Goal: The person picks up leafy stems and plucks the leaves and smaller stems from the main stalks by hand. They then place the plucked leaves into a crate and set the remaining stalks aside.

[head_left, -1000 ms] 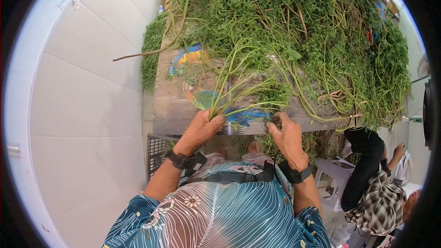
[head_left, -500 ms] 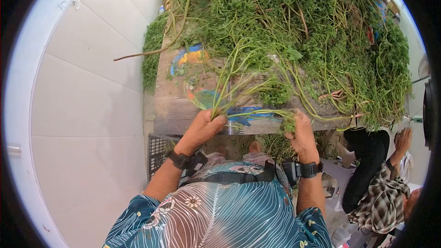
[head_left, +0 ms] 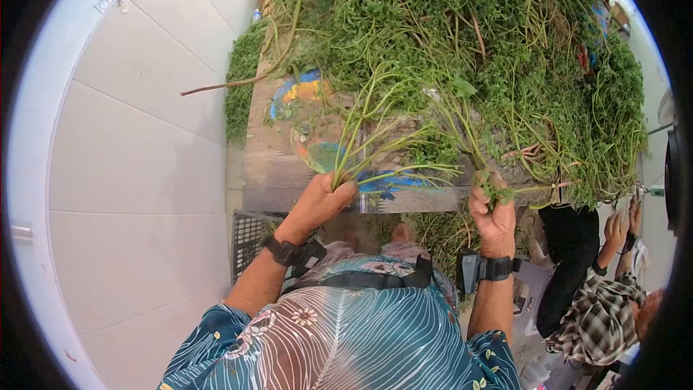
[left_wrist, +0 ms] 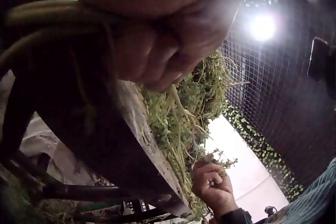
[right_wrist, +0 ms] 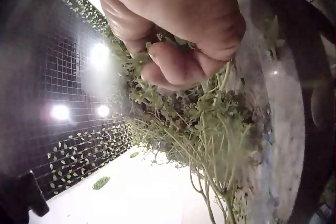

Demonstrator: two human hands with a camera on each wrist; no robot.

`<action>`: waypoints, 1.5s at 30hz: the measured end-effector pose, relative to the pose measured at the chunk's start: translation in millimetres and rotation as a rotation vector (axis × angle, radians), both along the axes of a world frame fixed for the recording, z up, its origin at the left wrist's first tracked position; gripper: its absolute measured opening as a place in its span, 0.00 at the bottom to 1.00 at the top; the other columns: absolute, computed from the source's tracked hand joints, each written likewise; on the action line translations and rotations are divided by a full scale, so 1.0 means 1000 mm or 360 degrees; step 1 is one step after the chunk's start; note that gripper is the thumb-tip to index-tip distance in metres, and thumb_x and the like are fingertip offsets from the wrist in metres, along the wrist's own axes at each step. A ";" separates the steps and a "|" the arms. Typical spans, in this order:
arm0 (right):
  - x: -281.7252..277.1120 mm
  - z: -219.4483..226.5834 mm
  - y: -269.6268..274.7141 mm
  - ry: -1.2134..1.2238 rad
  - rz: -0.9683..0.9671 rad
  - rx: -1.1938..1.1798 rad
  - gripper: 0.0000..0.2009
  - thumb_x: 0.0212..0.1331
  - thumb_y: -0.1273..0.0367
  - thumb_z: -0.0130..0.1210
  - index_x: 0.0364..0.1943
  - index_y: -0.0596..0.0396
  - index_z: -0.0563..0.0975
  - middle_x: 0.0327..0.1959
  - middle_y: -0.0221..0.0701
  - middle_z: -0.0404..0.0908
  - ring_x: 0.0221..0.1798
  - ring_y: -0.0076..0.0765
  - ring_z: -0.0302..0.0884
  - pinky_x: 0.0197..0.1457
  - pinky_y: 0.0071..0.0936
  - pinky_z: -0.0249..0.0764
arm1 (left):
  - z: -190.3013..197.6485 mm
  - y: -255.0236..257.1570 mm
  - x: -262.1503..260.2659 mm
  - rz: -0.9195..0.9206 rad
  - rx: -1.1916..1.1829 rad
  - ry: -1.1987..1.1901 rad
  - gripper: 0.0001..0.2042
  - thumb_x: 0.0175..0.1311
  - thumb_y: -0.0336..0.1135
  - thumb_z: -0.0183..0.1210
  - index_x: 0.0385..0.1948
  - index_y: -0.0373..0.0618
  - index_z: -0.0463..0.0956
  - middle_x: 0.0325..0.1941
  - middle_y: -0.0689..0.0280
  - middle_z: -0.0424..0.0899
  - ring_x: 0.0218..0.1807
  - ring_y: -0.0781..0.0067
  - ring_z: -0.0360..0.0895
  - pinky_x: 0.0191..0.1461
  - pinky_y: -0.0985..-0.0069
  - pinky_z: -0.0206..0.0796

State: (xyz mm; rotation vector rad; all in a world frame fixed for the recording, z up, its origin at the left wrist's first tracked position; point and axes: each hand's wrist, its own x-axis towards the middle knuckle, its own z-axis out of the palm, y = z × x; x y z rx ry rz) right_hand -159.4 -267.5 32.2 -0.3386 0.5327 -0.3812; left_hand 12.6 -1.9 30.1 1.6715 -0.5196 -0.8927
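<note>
My left hand grips the lower ends of a small bunch of long green stems at the table's front edge; the stems fan out over the boards. The left wrist view shows the stem ends sticking out past the curled fingers. Over the same edge, farther right, my right hand holds torn leafy bits in curled fingers, apart from the bunch. In the right wrist view green leaf shows between thumb and fingers, the rest hidden in the hand.
A large heap of leafy greens covers the back and right of the wooden table. One brown stalk juts past the left edge. A black crate stands below, and another person in a checked shirt sits at the right.
My right hand has moved right, away from the bunch, pulling along a stem and coming off with leafy bits. The left hand stays put. The seated person's hands have risen.
</note>
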 end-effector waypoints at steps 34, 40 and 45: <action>0.063 0.017 0.049 0.0040 0.0446 -0.0071 0.15 0.56 0.76 0.41 0.50 0.56 0.67 0.45 0.39 0.75 0.45 0.43 0.76 0.37 0.29 0.80 | 0.002 -0.003 -0.002 0.0095 0.0083 -0.0161 0.07 0.57 0.35 0.48 0.24 0.42 0.69 0.17 0.73 0.69 0.19 0.84 0.62 0.23 0.82 0.56; 0.065 0.029 0.048 0.0152 0.0386 -0.0122 0.17 0.59 0.75 0.39 0.54 0.57 0.63 0.46 0.40 0.74 0.46 0.43 0.75 0.38 0.30 0.80 | -0.007 0.003 -0.001 0.0065 0.0051 -0.0242 0.08 0.57 0.36 0.48 0.28 0.40 0.70 0.18 0.70 0.70 0.22 0.80 0.65 0.27 0.78 0.60; 0.071 0.040 0.050 0.0224 0.0329 -0.0274 0.16 0.59 0.74 0.41 0.53 0.57 0.65 0.47 0.40 0.74 0.48 0.42 0.73 0.41 0.30 0.80 | -0.015 0.003 -0.005 0.0197 -0.0014 -0.0458 0.11 0.55 0.36 0.51 0.33 0.38 0.71 0.20 0.57 0.72 0.23 0.67 0.70 0.30 0.69 0.63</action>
